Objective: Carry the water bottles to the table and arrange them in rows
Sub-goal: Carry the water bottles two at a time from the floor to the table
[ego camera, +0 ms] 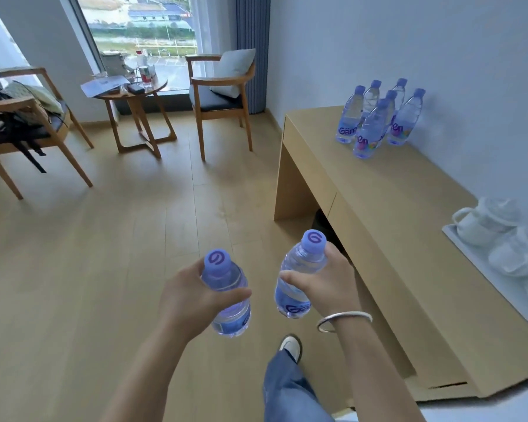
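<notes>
My left hand (183, 296) grips a clear water bottle (227, 306) with a purple cap, held upright over the wooden floor. My right hand (329, 284), with a silver bracelet on its wrist, grips a second such bottle (299, 278), tilted slightly left. Both bottles hang in front of me, left of the long wooden table (387, 202). At that table's far end, near the wall, stand several more purple-capped bottles (375, 117) in a tight cluster.
A white tray (464, 248) with a kettle and wrapped cups sits on the table's near right part. Ahead by the window stand a small round table (134, 89) with clutter and two wooden armchairs (220, 95). My leg and shoe show below.
</notes>
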`<move>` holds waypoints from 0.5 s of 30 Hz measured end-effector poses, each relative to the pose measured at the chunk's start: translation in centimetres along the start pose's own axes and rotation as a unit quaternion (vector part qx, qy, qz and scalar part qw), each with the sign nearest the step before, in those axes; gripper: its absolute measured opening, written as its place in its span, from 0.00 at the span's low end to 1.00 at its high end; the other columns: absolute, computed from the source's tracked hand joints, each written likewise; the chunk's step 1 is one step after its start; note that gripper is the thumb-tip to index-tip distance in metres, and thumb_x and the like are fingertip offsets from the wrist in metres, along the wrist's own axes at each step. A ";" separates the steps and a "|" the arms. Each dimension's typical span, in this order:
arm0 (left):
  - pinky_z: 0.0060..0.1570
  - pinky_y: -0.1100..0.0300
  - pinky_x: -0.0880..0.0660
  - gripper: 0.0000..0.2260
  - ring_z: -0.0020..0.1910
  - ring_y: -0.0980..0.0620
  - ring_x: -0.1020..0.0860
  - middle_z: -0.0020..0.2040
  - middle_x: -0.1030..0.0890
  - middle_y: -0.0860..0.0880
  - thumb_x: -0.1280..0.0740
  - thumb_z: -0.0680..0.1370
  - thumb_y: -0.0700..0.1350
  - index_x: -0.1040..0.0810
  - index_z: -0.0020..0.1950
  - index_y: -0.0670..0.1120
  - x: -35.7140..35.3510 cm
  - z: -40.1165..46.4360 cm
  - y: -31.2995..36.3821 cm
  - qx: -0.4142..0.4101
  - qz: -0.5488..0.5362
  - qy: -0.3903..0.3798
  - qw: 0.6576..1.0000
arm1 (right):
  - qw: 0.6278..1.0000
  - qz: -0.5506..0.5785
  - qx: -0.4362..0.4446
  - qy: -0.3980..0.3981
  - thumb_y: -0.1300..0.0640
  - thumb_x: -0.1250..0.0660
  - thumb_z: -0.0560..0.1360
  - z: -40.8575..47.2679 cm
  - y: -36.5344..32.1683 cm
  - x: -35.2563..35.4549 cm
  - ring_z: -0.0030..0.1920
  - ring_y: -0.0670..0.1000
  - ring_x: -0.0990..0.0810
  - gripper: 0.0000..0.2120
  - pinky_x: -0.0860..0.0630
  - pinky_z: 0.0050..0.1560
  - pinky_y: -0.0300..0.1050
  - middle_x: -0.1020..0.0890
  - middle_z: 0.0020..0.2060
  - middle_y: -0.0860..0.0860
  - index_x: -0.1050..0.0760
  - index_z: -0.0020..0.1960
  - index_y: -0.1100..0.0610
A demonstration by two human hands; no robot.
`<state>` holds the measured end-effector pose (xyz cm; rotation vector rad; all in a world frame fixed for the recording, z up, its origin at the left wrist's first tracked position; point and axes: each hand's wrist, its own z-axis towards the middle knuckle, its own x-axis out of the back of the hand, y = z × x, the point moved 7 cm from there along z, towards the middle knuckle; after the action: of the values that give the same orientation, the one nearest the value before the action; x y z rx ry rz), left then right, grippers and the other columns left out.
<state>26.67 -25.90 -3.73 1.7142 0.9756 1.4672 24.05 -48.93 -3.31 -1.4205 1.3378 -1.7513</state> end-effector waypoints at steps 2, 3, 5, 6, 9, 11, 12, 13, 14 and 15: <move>0.34 0.64 0.29 0.15 0.34 0.66 0.22 0.35 0.20 0.67 0.21 0.55 0.56 0.22 0.37 0.59 -1.0 2.8 1.0 -0.007 0.006 -0.003 1.000 | 1.000 0.000 0.000 0.005 0.55 0.23 0.60 3.0 0.0 0.2 0.41 0.49 0.21 0.16 0.25 0.42 0.41 0.21 0.38 0.47 0.26 0.44 0.51; 0.33 0.65 0.30 0.15 0.35 0.67 0.22 0.35 0.20 0.67 0.20 0.57 0.55 0.22 0.37 0.59 -1.6 4.3 1.7 -0.014 0.011 -0.007 1.000 | 1.000 -0.002 -0.001 0.007 0.55 0.23 0.60 4.6 0.1 0.4 0.41 0.49 0.21 0.17 0.25 0.42 0.42 0.21 0.38 0.48 0.26 0.44 0.52; 0.33 0.65 0.30 0.14 0.35 0.67 0.22 0.35 0.20 0.67 0.20 0.57 0.54 0.22 0.37 0.59 -2.9 7.3 3.4 -0.027 0.019 -0.015 0.999 | 1.000 -0.004 -0.002 0.011 0.55 0.23 0.60 8.0 0.0 0.8 0.41 0.49 0.21 0.18 0.25 0.41 0.42 0.20 0.38 0.48 0.26 0.45 0.54; 0.33 0.65 0.30 0.14 0.35 0.66 0.22 0.35 0.20 0.67 0.20 0.57 0.54 0.22 0.37 0.59 -3.6 9.0 4.4 -0.032 0.020 -0.018 0.999 | 1.000 -0.005 -0.002 0.014 0.54 0.23 0.60 9.8 0.0 1.2 0.41 0.50 0.21 0.18 0.25 0.41 0.41 0.20 0.38 0.49 0.25 0.45 0.54; 0.37 0.62 0.27 0.16 0.38 0.62 0.20 0.35 0.18 0.61 0.21 0.56 0.54 0.22 0.39 0.58 -5.9 13.7 7.4 -0.045 0.022 -0.027 0.998 | 1.000 -0.006 0.003 0.022 0.54 0.23 0.60 15.0 -0.4 2.8 0.43 0.52 0.21 0.18 0.25 0.43 0.45 0.19 0.40 0.52 0.25 0.46 0.56; 0.39 0.61 0.26 0.17 0.40 0.61 0.20 0.36 0.17 0.60 0.20 0.56 0.53 0.21 0.40 0.58 -7.8 17.0 9.7 -0.055 0.022 -0.037 0.998 | 0.999 -0.002 0.001 0.041 0.54 0.23 0.60 18.7 -0.3 4.6 0.43 0.52 0.20 0.18 0.24 0.46 0.47 0.19 0.40 0.50 0.24 0.47 0.53; 0.38 0.62 0.26 0.17 0.40 0.61 0.20 0.36 0.18 0.61 0.20 0.56 0.53 0.22 0.40 0.59 -8.8 18.5 10.9 -0.061 0.018 -0.041 0.997 | 0.999 0.000 -0.001 0.054 0.54 0.22 0.59 20.4 -0.2 5.7 0.44 0.51 0.20 0.19 0.23 0.47 0.46 0.19 0.41 0.49 0.24 0.47 0.52; 0.37 0.63 0.27 0.17 0.39 0.63 0.20 0.36 0.18 0.63 0.20 0.55 0.54 0.22 0.39 0.60 -9.9 19.8 11.9 -0.067 0.013 -0.043 0.997 | 0.998 -0.001 -0.003 0.069 0.54 0.22 0.58 22.0 0.0 6.7 0.44 0.50 0.21 0.20 0.24 0.48 0.46 0.19 0.41 0.47 0.24 0.48 0.51; 0.37 0.65 0.28 0.17 0.38 0.65 0.21 0.36 0.19 0.67 0.21 0.54 0.55 0.22 0.38 0.63 -11.0 21.0 12.8 -0.073 0.008 -0.047 0.996 | 0.997 -0.003 -0.005 0.083 0.54 0.22 0.58 23.5 0.3 7.7 0.44 0.50 0.21 0.20 0.24 0.48 0.45 0.19 0.41 0.47 0.24 0.47 0.51; 0.36 0.66 0.29 0.16 0.37 0.67 0.22 0.37 0.20 0.69 0.22 0.54 0.54 0.23 0.37 0.65 -12.1 22.0 13.6 -0.079 0.004 -0.053 0.995 | 0.995 -0.008 -0.007 0.096 0.55 0.22 0.58 24.8 0.6 8.6 0.44 0.49 0.21 0.20 0.24 0.47 0.44 0.19 0.41 0.46 0.25 0.47 0.51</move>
<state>48.91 -43.57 -1.11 1.6644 0.7773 1.4051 44.27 -65.61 -1.11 -1.3013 1.4427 -1.9321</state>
